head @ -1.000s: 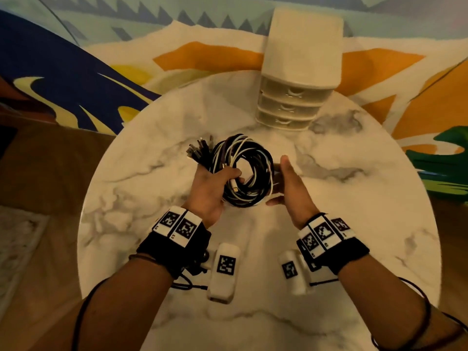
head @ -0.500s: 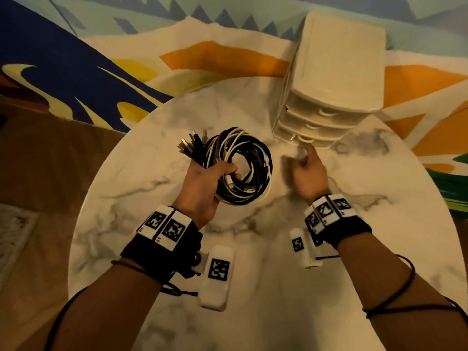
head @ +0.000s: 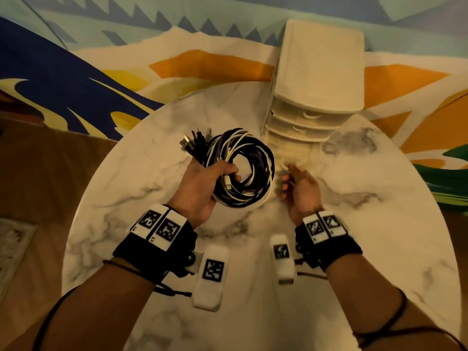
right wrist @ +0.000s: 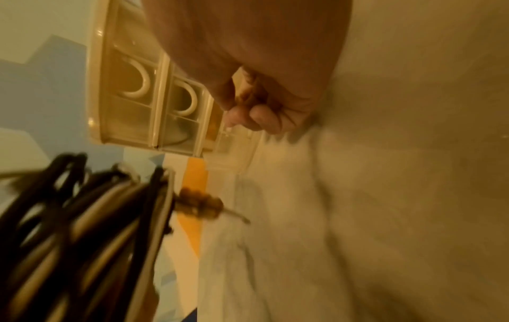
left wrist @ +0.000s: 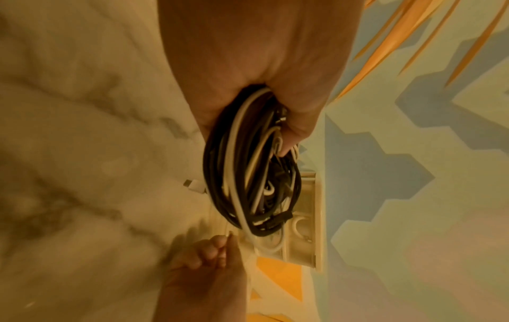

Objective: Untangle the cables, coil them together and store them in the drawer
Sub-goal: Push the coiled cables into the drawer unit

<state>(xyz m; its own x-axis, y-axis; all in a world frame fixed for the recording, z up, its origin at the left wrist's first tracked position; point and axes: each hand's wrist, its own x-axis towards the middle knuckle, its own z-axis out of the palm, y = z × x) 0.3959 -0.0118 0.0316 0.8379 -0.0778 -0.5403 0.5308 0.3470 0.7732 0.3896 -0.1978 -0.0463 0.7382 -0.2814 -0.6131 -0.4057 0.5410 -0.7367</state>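
Bottom drawer [head: 293, 153] blurred, handle hidden.

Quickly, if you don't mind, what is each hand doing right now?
Left hand: grips the coiled cables.
Right hand: fingers curled on the bottom drawer, pulling it out.

Bare forearms; each wrist wears a black band [head: 155, 245] topped with white blocks (printed with black square-patterned markers), thin dark cords trailing.

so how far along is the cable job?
Done: cables sit in one coil, gripped by the left hand. In hand: right hand pulls the bottom drawer, partly out. Left: drop the coil in, shut it.
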